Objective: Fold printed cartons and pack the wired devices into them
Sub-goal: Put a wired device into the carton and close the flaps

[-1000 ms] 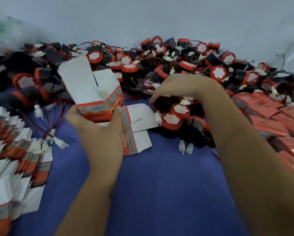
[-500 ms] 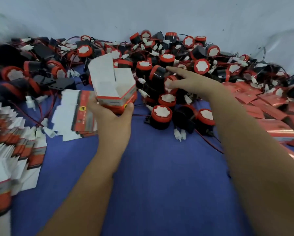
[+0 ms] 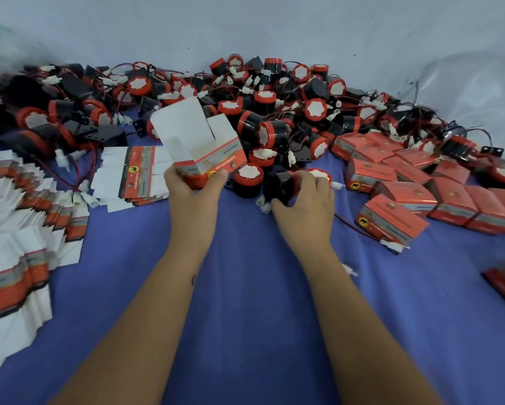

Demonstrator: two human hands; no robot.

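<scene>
While packing goes on:
Left hand (image 3: 193,187): grips open carton (image 3: 200,147).
Right hand (image 3: 302,200): curled round device (image 3: 283,185).
Done: closed boxes (image 3: 397,182) beyond right hand.
Left: device pile (image 3: 274,106), flat cartons (image 3: 26,217).

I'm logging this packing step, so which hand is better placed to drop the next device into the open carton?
Right. The right hand already grips a black device, while the left hand holds the open carton beside it.

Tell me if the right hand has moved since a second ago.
Yes. The right hand came off the device pile toward the person and now grips one black device at the pile's near edge.
</scene>
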